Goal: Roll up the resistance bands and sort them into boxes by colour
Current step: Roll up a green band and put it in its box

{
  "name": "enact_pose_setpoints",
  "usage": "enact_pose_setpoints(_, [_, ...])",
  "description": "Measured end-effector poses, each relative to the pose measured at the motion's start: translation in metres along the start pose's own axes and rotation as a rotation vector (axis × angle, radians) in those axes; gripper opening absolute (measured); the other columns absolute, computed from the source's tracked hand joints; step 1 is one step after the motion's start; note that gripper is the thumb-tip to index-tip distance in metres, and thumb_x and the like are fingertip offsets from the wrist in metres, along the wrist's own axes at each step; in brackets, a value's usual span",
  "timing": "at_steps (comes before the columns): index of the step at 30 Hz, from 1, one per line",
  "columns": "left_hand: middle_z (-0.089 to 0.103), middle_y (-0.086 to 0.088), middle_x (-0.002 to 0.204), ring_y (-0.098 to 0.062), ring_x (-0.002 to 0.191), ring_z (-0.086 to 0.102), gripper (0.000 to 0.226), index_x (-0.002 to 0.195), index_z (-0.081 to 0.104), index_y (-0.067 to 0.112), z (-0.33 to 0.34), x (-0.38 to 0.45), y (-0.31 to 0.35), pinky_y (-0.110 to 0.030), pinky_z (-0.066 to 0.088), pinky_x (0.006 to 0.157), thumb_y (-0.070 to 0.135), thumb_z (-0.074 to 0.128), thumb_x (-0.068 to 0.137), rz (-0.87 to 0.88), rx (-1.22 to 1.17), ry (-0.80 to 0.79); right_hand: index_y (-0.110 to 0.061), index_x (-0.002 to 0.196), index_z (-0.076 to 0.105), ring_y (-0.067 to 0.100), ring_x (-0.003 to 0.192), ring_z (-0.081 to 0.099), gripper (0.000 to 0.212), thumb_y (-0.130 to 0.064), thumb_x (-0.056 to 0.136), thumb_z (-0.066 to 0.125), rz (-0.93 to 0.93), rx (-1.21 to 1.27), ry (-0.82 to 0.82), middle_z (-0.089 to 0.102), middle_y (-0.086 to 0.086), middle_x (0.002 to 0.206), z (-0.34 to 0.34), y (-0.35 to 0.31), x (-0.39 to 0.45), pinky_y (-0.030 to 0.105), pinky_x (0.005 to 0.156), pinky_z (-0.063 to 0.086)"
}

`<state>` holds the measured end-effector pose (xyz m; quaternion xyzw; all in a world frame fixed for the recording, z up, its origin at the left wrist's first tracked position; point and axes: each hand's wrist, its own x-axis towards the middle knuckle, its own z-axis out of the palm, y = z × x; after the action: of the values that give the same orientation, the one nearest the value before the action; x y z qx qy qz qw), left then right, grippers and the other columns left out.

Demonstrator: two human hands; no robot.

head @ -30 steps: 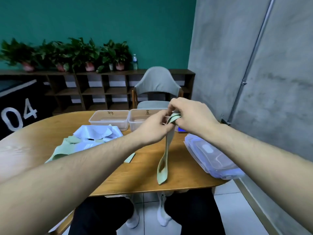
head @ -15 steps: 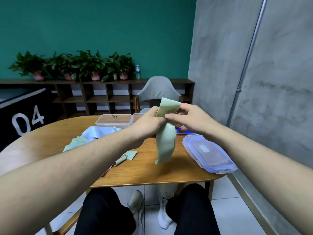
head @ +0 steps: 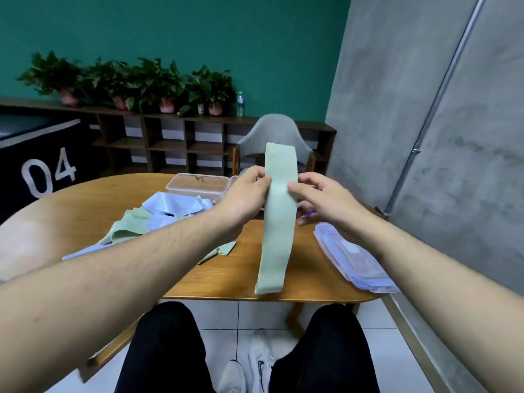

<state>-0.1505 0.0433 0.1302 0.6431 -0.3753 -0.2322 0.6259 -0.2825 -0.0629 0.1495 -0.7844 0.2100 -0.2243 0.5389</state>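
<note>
Flattening before the roll. The left hand [head: 243, 194] and right hand [head: 320, 198] each pinch an edge of the green band [head: 278, 222], fingers curled onto it, holding it in the air above the near part of the desk [head: 85, 205]. The band's long axis runs near vertical, top end above the hands, lower end hanging toward the desk edge. The next move likely calls for rolling from one end, then dropping it into a box [head: 198, 184]. More bands [head: 158, 214] lie in a pile to the left.
</note>
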Motion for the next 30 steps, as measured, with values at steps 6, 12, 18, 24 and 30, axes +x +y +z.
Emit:
enact_pose_setpoints(6, [0.071,-0.001,0.094,-0.016,0.083,0.067,0.019,0.103,0.056,0.018,-0.011,0.031,-0.036,-0.030,0.053,0.060,0.021,0.037,0.104,-0.141,-0.118,0.046,-0.016,0.103,0.066,0.015,0.070,0.068,0.010,-0.023,0.097,0.062,0.145,0.026,-0.060,0.070,0.004,0.094,0.019,0.051,0.033,0.037,0.073,0.062])
enact_pose_setpoints(12, [0.071,-0.003,0.100,-0.020,0.093,0.068,0.020,0.115,0.055,0.021,-0.010,0.065,-0.065,-0.036,0.059,0.066,0.021,0.041,0.102,-0.254,-0.185,0.053,-0.016,0.098,0.065,0.014,0.052,0.060,0.009,-0.020,0.100,0.057,0.188,0.023,-0.028,0.066,0.003,0.075,0.025,0.083,0.070,0.027,0.051,0.055])
enact_pose_setpoints(18, [0.071,-0.003,0.104,-0.015,0.083,0.069,0.026,0.121,0.052,0.020,-0.005,0.110,-0.103,-0.035,0.059,0.062,0.008,0.049,0.099,-0.414,-0.212,0.066,-0.016,0.106,0.061,0.013,0.045,0.057,0.016,-0.025,0.105,0.048,0.329,0.081,-0.084,0.061,0.005,0.068,0.028,0.111,0.105,0.024,0.040,0.047])
enact_pose_setpoints(24, [0.068,-0.013,0.103,-0.028,0.088,0.067,0.042,0.126,0.046,0.023,0.005,0.144,-0.159,-0.049,0.058,0.081,-0.006,0.040,0.096,-0.554,-0.107,0.080,-0.023,0.119,0.058,0.019,0.064,0.068,0.021,-0.020,0.099,0.059,0.464,-0.068,-0.192,0.070,0.009,0.085,0.034,0.162,0.130,0.032,0.056,0.057])
enact_pose_setpoints(30, [0.066,-0.008,0.121,-0.023,0.103,0.066,0.052,0.138,0.048,0.017,0.007,0.163,-0.193,-0.040,0.056,0.091,-0.005,0.047,0.091,-0.562,-0.013,0.031,-0.023,0.116,0.061,0.015,0.066,0.070,0.022,-0.021,0.094,0.063,0.424,-0.287,-0.121,0.071,-0.002,0.085,0.029,0.195,0.140,0.034,0.058,0.061])
